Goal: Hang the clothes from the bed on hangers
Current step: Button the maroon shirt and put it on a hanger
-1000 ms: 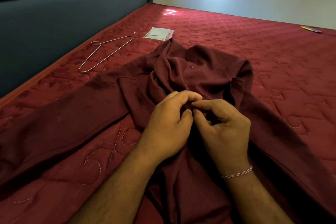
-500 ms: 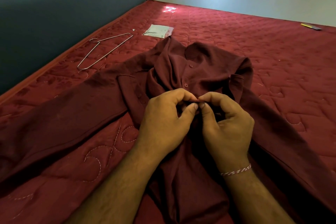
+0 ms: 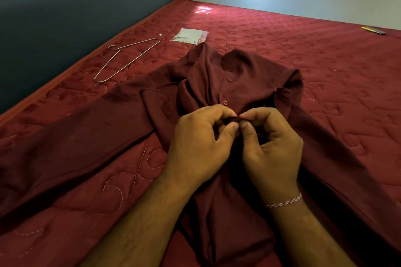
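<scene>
Maroon shirt (image 3: 249, 76) placket still pinched by left hand (image 3: 201, 143), right hand (image 3: 271, 145); grip points now meet

Bare mattress (image 3: 325, 67) lies open right of the shirt (image 3: 249, 76). On the left, a hanger (image 3: 128, 58) and packet (image 3: 191, 36) lie near the headboard (image 3: 65, 17).

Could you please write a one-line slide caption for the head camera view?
Both hands, left and right, pinch the maroon shirt's front on the bed; a wire hanger lies nearby.
</scene>
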`<state>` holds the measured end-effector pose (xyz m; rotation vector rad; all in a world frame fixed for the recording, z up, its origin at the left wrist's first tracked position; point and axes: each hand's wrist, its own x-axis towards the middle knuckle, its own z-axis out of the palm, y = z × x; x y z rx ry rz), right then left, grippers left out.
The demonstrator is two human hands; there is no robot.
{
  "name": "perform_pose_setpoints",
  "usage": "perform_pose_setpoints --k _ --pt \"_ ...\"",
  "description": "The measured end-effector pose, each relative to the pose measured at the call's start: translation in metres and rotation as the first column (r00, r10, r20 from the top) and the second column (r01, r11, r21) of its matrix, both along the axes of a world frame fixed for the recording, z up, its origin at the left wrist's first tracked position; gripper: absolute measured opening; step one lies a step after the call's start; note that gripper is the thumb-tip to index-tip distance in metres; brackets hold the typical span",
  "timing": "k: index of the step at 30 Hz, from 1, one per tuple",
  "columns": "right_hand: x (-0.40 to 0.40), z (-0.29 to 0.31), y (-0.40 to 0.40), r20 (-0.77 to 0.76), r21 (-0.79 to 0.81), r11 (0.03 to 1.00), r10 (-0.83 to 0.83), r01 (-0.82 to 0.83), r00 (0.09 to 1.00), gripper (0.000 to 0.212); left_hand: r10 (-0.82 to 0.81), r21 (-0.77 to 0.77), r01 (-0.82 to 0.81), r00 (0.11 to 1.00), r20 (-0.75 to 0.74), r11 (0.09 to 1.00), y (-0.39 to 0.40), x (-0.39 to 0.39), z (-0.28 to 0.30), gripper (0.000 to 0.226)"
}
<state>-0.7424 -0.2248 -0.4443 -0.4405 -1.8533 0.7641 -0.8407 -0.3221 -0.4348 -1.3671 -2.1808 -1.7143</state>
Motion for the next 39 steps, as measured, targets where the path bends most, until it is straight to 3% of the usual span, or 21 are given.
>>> perform_pose_setpoints --k 4,7,9,13,17,20,22,25,28,30,33,35,39 --pt "-0.001 0.005 -0.002 0.028 0.02 0.999 0.037 -0.038 0.999 0.014 0.114 0.042 -0.114 0.994 0.0 0.993 0.002 -0.003 -0.003 0.007" --pt "-0.003 0.004 0.002 0.135 -0.009 0.999 0.038 -0.037 0.99 0.014 0.193 0.066 -0.196 0.98 0.051 0.978 0.0 -0.017 -0.002 0.009" --pt "-0.002 0.005 0.008 0.196 -0.057 0.998 0.045 -0.034 0.98 0.015 0.108 0.005 -0.108 0.992 0.061 0.994 -0.007 -0.031 0.007 0.006" --pt "0.007 0.02 0.024 0.186 -0.295 0.949 0.172 -0.112 0.967 0.006 -0.071 -0.279 0.058 0.997 -0.039 0.958 -0.03 -0.06 0.022 0.011" --pt "0.016 0.031 0.03 0.274 -0.278 0.941 0.269 -0.192 0.923 0.02 -0.215 -0.448 0.19 0.977 -0.005 0.874 -0.05 -0.073 0.037 0.015" --pt "0.022 0.04 0.034 0.24 -0.287 0.938 0.265 -0.192 0.934 0.023 -0.257 -0.54 0.194 0.966 -0.042 0.819 -0.061 -0.077 0.043 0.006" --pt "0.03 0.047 0.04 0.313 -0.284 0.928 0.326 -0.239 0.892 0.019 -0.216 -0.475 0.165 0.975 -0.056 0.864 -0.067 -0.081 0.044 0.01" --pt "0.04 0.053 0.045 0.515 -0.192 0.902 0.427 -0.386 0.743 0.003 -0.047 -0.269 -0.006 0.98 -0.192 0.963 -0.073 -0.086 0.046 0.028" --pt "0.043 0.057 0.046 0.5 -0.17 0.911 0.409 -0.376 0.764 0.009 0.185 0.003 -0.193 0.939 -0.29 0.981 -0.076 -0.087 0.05 0.025" --pt "0.045 0.061 0.048 0.468 -0.178 0.907 0.418 -0.381 0.778 0.006 0.226 0.118 -0.201 0.936 -0.269 0.972 -0.079 -0.086 0.053 0.02" --pt "0.05 0.062 0.054 0.471 -0.197 0.897 0.441 -0.397 0.764 0.003 0.022 0.03 -0.017 0.98 -0.2 0.999 -0.084 -0.088 0.055 0.017" --pt "0.051 0.061 0.059 0.416 -0.236 0.914 0.402 -0.331 0.815 0.013 -0.149 -0.057 0.144 0.984 -0.093 0.988 -0.086 -0.089 0.055 0.015" --pt "0.055 0.061 0.064 0.249 -0.363 0.876 0.421 -0.319 0.872 0.018 -0.264 0.035 0.264 0.964 0.023 0.964 -0.089 -0.088 0.055 0.014"
